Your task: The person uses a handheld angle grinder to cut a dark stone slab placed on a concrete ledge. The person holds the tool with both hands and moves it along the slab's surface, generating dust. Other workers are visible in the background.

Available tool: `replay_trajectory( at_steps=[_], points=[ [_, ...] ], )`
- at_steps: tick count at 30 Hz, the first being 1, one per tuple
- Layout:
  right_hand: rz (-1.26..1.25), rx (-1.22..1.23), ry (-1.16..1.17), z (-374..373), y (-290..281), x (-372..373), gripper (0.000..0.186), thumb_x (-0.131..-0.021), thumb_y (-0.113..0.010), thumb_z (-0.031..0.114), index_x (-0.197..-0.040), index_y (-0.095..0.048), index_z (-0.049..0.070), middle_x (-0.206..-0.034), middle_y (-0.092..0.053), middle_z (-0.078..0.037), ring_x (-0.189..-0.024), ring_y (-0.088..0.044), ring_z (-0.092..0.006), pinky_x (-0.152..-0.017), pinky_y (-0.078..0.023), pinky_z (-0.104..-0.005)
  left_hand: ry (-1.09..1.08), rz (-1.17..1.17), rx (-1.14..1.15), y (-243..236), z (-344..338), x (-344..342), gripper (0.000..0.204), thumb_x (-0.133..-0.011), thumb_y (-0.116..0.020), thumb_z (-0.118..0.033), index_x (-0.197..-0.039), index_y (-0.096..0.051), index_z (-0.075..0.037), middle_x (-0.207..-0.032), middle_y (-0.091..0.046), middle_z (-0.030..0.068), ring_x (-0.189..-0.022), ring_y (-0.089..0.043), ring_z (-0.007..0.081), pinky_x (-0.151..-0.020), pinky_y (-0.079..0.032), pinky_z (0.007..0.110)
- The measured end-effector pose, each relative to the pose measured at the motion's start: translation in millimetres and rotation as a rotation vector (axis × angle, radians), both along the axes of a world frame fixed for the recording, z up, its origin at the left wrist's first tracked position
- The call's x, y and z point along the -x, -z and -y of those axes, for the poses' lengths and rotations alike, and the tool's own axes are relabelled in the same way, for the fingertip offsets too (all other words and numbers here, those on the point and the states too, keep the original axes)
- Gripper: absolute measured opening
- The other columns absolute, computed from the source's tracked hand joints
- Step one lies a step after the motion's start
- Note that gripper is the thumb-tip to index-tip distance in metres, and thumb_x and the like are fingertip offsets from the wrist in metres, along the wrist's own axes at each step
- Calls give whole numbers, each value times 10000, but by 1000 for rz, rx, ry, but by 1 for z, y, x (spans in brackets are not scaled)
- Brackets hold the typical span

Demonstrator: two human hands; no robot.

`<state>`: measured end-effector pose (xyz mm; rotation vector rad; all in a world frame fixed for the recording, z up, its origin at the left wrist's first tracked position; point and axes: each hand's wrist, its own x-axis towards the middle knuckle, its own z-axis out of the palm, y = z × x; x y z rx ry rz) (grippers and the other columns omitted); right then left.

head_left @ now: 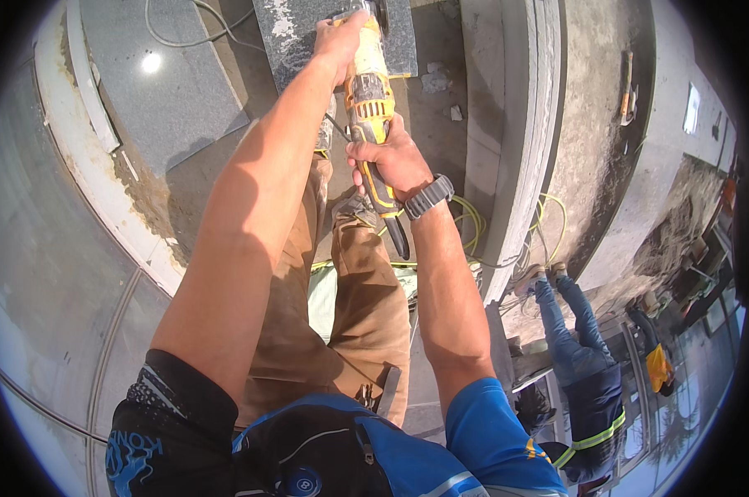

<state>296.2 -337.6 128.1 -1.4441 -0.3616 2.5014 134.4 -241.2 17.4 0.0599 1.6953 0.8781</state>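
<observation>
A yellow and black angle grinder [369, 99] lies lengthwise between my hands, dusty along its body. My left hand [340, 45] is closed round its front end, near the head. The rear handle is in the grip of my right hand [395, 159], with a dark watch on that wrist. At the far end, the grinder's head is over a speckled grey stone slab [401, 45] with whitish patches on it. A dark disc edge shows beside the head; whether it touches the stone I cannot tell.
Another grey slab [163, 74] lies at the left, with a cable [200, 41] above it. A pale concrete curb [515, 141] runs along the right. Yellow-green hose [474, 219] coils near my feet. Beyond the curb, a person in jeans [577, 331] stands, and a long-handled tool [627, 91] lies.
</observation>
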Motion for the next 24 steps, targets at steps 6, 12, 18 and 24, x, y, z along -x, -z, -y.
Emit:
replay_trajectory(
  at_steps=[6, 12, 18, 24],
  points=[
    [6, -13, -4, -7, 4, 5, 537, -876, -726, -34, -1222, -329, 72, -824, -625, -126, -537, -644, -229, -442, -541, -373, 55, 88, -62, -2, -6, 8, 375, -984, -697, -311, -1038, -670, 59, -863, -727, 165, -655, -721, 250, -570, -622, 427],
    [-3, -43, -11, -22, 15, 10, 540, -879, -723, -33, -1230, -326, 67, -830, -634, -135, -540, -648, -233, -446, -542, -377, 81, -6, -55, 7, -25, 11, 388, -983, -698, -313, -1063, -658, 65, -870, -725, 169, -659, -721, 252, -573, -624, 429],
    [7, -47, -32, -32, 18, 16, 497, -915, -733, 15, -1213, -339, 66, -823, -638, -127, -534, -647, -223, -446, -547, -372, 98, -55, -54, 13, -35, 16, 403, -982, -700, -315, -1089, -645, 71, -877, -724, 173, -663, -722, 254, -577, -626, 431],
    [17, -47, -20, -16, 14, 11, 479, -941, -742, 60, -1209, -345, 73, -813, -637, -114, -516, -639, -205, -431, -540, -359, 65, -17, -41, 9, -16, 11, 421, -982, -702, -317, -1114, -633, 77, -885, -722, 177, -667, -723, 257, -581, -628, 433]
  ],
)
